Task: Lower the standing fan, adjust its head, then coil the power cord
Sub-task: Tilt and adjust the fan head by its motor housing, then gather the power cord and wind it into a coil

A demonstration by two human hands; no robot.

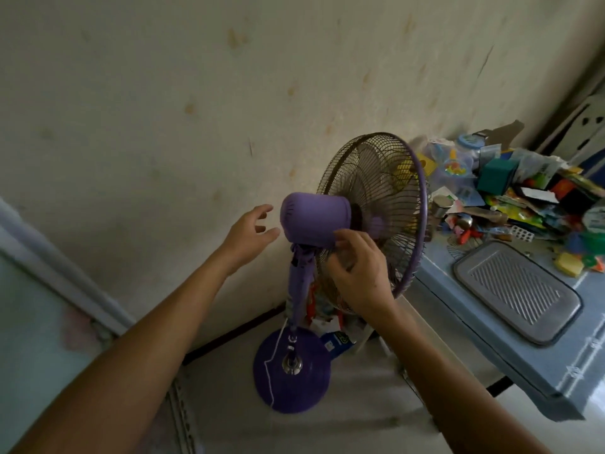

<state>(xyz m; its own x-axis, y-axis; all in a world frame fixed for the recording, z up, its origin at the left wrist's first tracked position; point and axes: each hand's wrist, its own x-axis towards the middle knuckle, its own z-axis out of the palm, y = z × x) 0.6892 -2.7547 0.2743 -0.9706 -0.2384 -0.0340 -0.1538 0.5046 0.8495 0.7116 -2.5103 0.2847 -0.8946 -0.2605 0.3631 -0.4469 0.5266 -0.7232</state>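
Note:
A purple standing fan stands in the corner, with its motor housing point(314, 221) facing me and its dark wire cage point(376, 198) turned toward the table. Its purple pole point(299, 290) runs down to a round purple base point(293, 371). A thin white power cord point(273, 362) trails down the pole and over the base. My left hand point(250, 234) hovers open just left of the housing, not touching it. My right hand point(357, 270) has its fingers curled at the underside of the housing and the back of the cage; whether it grips is hidden.
A stained wall point(196, 109) is right behind the fan. A blue table point(491, 339) on the right carries a grey tray point(517, 293) and a heap of colourful clutter point(510, 198). Papers and packets point(330, 326) lie behind the pole. A pale door frame point(59, 273) runs on the left.

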